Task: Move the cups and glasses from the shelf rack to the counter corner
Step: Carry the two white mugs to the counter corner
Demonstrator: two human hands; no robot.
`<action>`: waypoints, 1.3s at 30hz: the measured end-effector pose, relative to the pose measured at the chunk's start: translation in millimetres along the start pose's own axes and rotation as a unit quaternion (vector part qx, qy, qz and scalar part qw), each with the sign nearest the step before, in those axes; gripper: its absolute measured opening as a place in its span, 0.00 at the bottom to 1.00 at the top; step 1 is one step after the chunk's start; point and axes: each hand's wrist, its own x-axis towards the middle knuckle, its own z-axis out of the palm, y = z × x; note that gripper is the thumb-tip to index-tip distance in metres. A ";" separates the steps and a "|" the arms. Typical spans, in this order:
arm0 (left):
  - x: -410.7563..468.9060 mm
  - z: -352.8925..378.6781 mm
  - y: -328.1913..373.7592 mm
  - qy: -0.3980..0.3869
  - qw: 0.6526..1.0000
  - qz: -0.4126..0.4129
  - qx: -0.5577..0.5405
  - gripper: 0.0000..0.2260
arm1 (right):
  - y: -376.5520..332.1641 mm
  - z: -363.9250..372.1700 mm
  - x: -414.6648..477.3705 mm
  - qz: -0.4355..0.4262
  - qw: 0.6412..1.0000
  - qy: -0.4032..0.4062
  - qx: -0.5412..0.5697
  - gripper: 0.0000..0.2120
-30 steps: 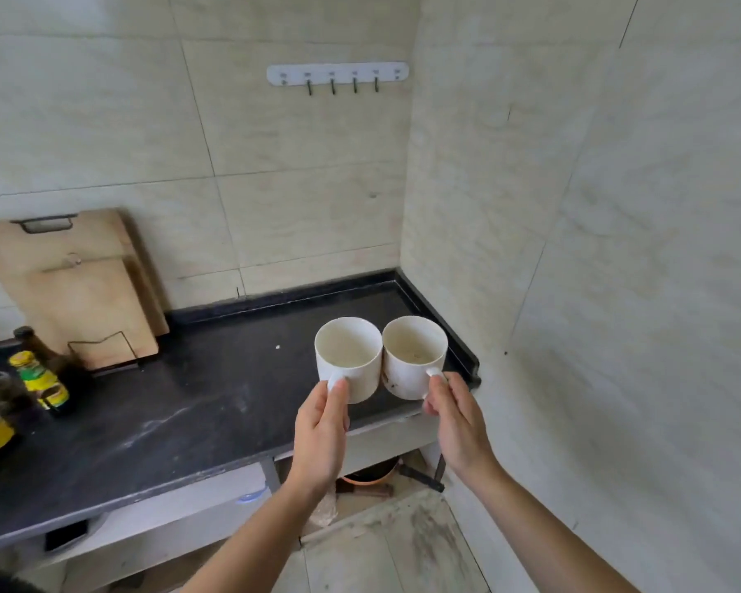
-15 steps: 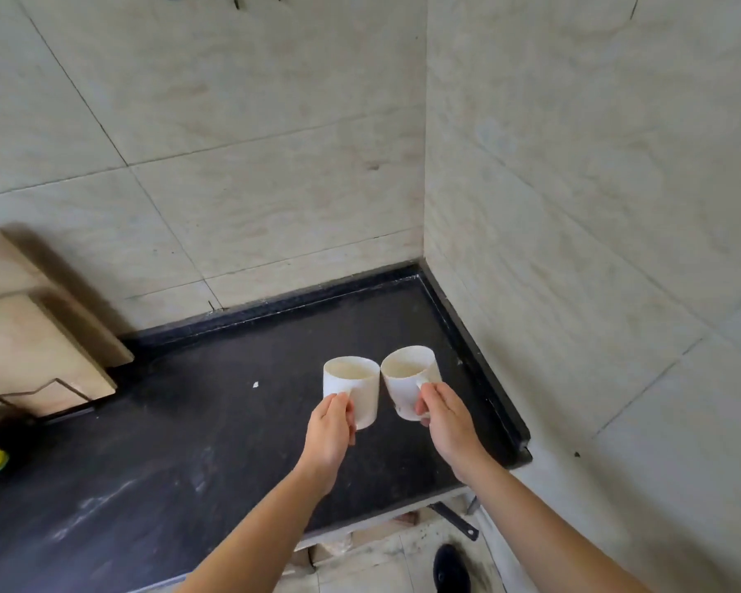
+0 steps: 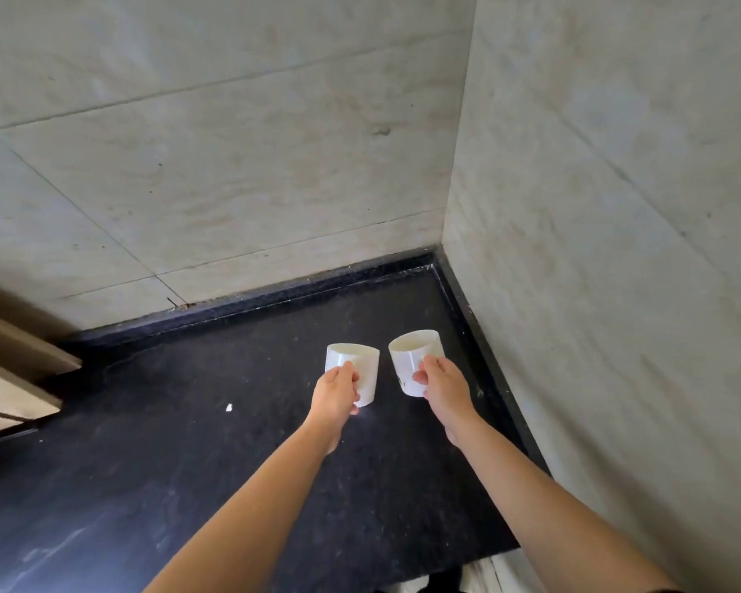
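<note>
Two white mugs are held over the black counter (image 3: pixel 189 442), near its back right corner. My left hand (image 3: pixel 335 393) grips the left mug (image 3: pixel 360 365) by its handle side, and the mug's base is at or just above the counter surface. My right hand (image 3: pixel 443 385) grips the right mug (image 3: pixel 411 357), which tilts slightly to the left. The two mugs are a little apart and both look empty. The shelf rack is out of view.
Tiled walls meet at the corner (image 3: pixel 439 254) behind and to the right of the mugs. Wooden cutting boards (image 3: pixel 5 378) lean against the wall at the far left. A small white speck (image 3: pixel 229 407) lies on the counter.
Both hands have carried the mugs forward over the counter and lower, toward the back right corner. The view has moved in closer and tilted down.
</note>
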 end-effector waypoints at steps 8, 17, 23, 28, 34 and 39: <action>61.6 20.6 18.4 -0.036 0.999 0.002 -0.009 0.12 | -17.8 11.3 48.5 0.025 0.997 0.059 0.031 0.13; 81.4 27.2 14.1 -0.051 0.998 0.042 -0.005 0.14 | -24.3 16.8 63.2 0.014 0.996 0.077 0.038 0.13; 70.2 25.0 -11.1 -0.055 0.995 0.073 0.028 0.14 | 6.4 7.7 48.6 -0.034 0.993 0.094 -0.057 0.15; 72.6 29.9 -19.1 -0.030 0.991 0.092 0.094 0.17 | 19.7 5.8 51.6 -0.035 0.991 0.104 -0.076 0.17; 102.2 28.7 -10.1 -0.026 0.993 0.109 0.032 0.11 | 13.6 8.3 81.6 -0.008 0.996 0.087 -0.024 0.17; 133.0 42.8 -2.1 -0.017 0.996 0.086 -0.012 0.11 | -0.7 10.0 116.2 -0.041 0.995 0.096 -0.006 0.16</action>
